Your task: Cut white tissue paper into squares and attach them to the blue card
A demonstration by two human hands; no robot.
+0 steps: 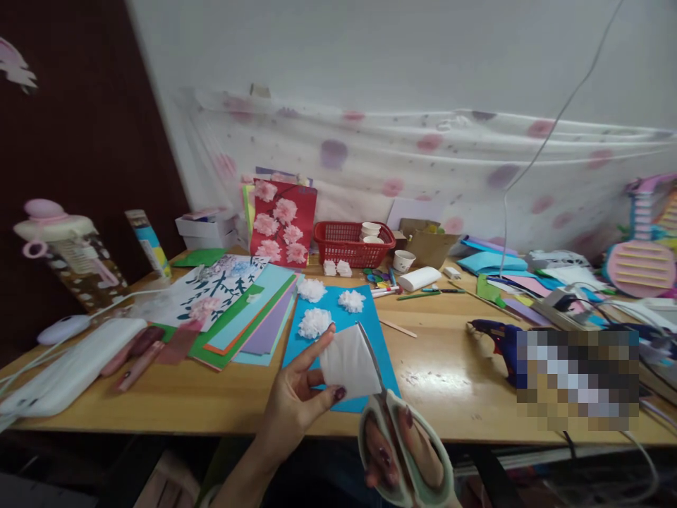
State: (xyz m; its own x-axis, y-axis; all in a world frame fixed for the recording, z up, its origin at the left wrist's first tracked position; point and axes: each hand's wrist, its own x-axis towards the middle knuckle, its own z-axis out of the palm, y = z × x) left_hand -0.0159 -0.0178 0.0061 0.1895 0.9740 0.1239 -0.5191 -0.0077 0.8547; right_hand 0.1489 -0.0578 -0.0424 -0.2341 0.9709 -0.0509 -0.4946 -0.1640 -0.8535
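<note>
My left hand [301, 391] pinches a folded white piece of tissue paper [349, 363] between thumb and fingers, above the front of a blue sheet [375, 314]. In my right hand [388, 451] are scissors [441, 462] with pale grey-green handles, fingers through the loops. Their blades lie along the right edge of the tissue paper; whether they are parted is hard to tell. On the blue sheet behind my hands rest three fluffy white paper flowers [316, 323].
Coloured paper sheets [264, 331] and a power bank-like white block [79, 367] lie left. A glue gun [497, 339] with cables lies right. Behind stand a red basket [343, 243], a paper cup [404, 261] and a red flower card [285, 219]. A wooden stick [399, 329] lies right of the blue sheet.
</note>
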